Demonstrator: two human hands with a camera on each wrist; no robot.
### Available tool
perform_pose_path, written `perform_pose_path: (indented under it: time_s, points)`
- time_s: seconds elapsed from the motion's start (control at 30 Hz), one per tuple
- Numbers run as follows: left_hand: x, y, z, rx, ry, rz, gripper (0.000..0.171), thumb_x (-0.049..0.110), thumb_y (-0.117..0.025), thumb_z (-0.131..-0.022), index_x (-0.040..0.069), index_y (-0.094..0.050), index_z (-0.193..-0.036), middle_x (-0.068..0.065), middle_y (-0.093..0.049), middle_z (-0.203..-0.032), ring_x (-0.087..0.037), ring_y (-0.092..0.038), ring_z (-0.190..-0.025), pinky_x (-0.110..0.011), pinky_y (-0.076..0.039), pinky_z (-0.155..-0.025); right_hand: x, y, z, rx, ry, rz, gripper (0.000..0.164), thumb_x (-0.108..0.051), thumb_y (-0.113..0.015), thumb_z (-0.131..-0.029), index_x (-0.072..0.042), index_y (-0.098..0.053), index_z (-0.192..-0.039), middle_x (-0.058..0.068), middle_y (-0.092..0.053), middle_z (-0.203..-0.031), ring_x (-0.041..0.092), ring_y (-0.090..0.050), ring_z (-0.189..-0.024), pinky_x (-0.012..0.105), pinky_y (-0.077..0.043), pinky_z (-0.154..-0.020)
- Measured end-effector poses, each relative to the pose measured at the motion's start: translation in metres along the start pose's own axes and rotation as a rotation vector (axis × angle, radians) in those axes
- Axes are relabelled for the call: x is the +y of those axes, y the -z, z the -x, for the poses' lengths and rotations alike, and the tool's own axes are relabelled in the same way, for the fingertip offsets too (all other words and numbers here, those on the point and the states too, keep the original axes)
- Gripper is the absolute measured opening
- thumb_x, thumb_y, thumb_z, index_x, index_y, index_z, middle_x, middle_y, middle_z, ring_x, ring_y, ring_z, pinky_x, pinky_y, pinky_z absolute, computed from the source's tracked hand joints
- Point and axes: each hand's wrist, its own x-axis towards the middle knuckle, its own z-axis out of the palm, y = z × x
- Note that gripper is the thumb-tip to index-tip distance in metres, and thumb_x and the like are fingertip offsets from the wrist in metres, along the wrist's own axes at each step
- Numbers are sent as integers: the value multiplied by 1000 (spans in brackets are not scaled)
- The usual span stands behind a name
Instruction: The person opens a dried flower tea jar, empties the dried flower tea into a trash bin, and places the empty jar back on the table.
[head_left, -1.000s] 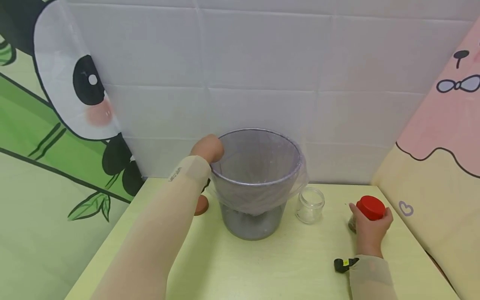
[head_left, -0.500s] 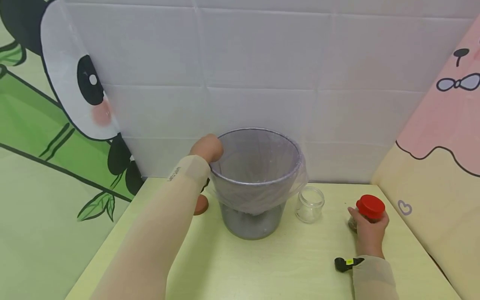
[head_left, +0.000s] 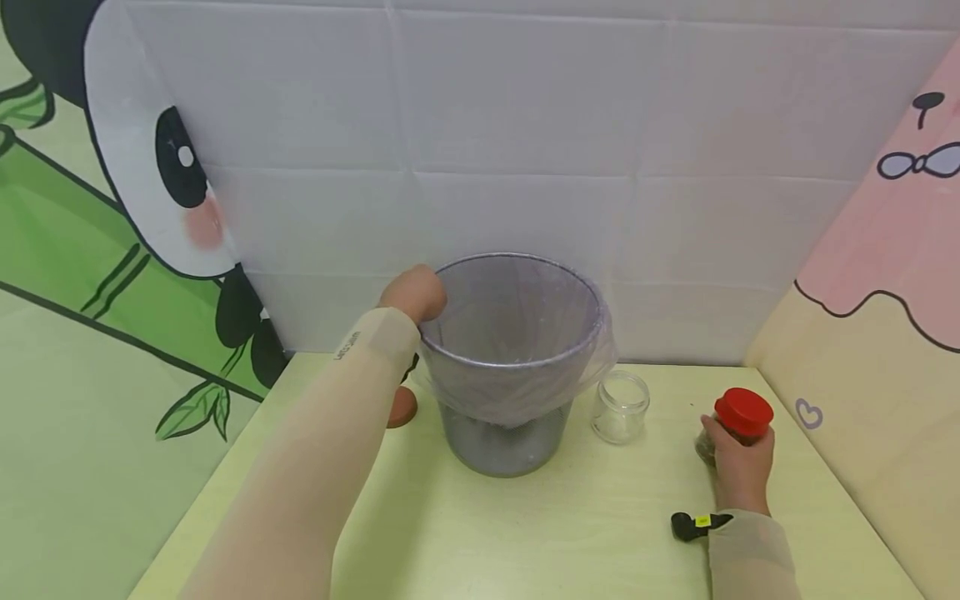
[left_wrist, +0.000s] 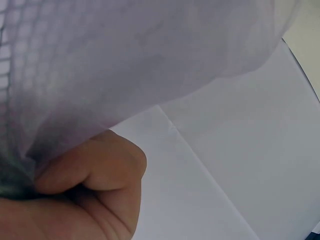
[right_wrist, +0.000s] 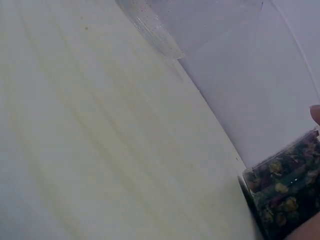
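Observation:
My left hand grips the left rim of a grey wastebasket, its fingers curled over the edge. A thin translucent bin liner is folded down over the rim; in the left wrist view the liner hangs beside my bent fingers. At the far right of the table, my right hand holds a clear jar with a red lid, thumb and fingers round its sides. Dried flower buds fill this jar in the right wrist view, its base close at the tabletop.
A clear glass jar without a lid stands just right of the wastebasket. Behind the left forearm a round brown object partly shows. The pale yellow table ends at a white wall sheet and printed side panels.
My right hand has shifted slightly on the red-lidded jar, its fingers lower beside the lid. My left hand has stayed at the wastebasket rim.

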Motion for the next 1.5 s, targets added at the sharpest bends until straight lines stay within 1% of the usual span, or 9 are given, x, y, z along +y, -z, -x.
perform_pose_path:
  time_s: [0.13, 0.33, 0.57, 0.7, 0.93, 1.07, 1.23, 1.4, 1.5]
  points:
    - [0, -1, 1, -7, 1, 3, 35, 9, -36, -106, -4, -61, -126, -19, -57, -135, -31, -54, -107, -46, -48, -95, 0, 0, -1, -2, 7, -13, 85, -31, -82, -90, -24, -27, -155, -8, -46, -140, 16, -39, -132, 42, -22, -121]
    - [0, 0, 3, -12, 2, -9, 33, 8, -36, -106, -4, -62, -122, -18, -58, -133, -30, -53, -106, -45, -48, -95, -1, -1, -1, 1, 18, -16, 86, -31, -81, -91, -22, -25, -157, -8, -44, -142, 17, -38, -134, 41, -21, -121]
    - [3, 2, 5, -18, 1, -11, 36, 8, -36, -106, -7, -59, -129, -22, -55, -141, -31, -54, -107, -47, -49, -97, -2, -3, -1, 8, 9, -28, 89, -34, -82, -90, -22, -25, -158, -5, -42, -146, 17, -37, -136, 41, -20, -122]
    - [4, 3, 6, -23, -3, -12, 34, 8, -37, -106, -6, -61, -126, -21, -56, -137, -31, -54, -107, -45, -49, -93, -4, -4, 0, 12, 18, -47, 91, -36, -82, -90, -23, -25, -159, -5, -41, -149, 18, -35, -138, 41, -19, -122]
    - [6, 5, 5, -17, 2, -11, 35, 8, -36, -106, -6, -60, -127, -21, -55, -137, -32, -54, -107, -46, -49, -94, -9, -7, 1, 22, 22, -66, 88, -36, -84, -88, -24, -30, -156, -8, -45, -142, 15, -39, -132, 39, -21, -121]
    - [4, 4, 4, -11, -5, -17, 35, 9, -36, -106, -6, -61, -125, -21, -56, -135, -31, -54, -107, -46, -49, -95, -11, -8, 3, 15, 44, -51, 85, -36, -84, -88, -23, -33, -154, -8, -49, -137, 14, -42, -127, 39, -23, -119]
    - [3, 5, 5, -6, -16, -20, 34, 8, -36, -105, -6, -62, -124, -21, -57, -136, -32, -54, -105, -46, -49, -95, -16, -13, 9, -7, 86, -25, 82, -37, -82, -89, -21, -34, -154, -7, -49, -137, 14, -42, -126, 40, -23, -119]
    - [4, 6, 8, -7, -13, -20, 35, 7, -36, -105, -7, -61, -126, -22, -55, -139, -31, -54, -106, -46, -49, -96, -23, -19, 14, -20, 116, -30, 75, -32, -82, -90, -22, -39, -150, -8, -52, -133, 12, -45, -122, 38, -26, -116]
    - [5, 6, 8, -5, 2, -8, 35, 8, -36, -105, -6, -61, -125, -21, -57, -136, -31, -54, -106, -46, -49, -95, -28, -23, 19, -31, 142, -42, 72, -28, -83, -90, -22, -41, -148, -8, -53, -131, 11, -46, -120, 38, -28, -115]
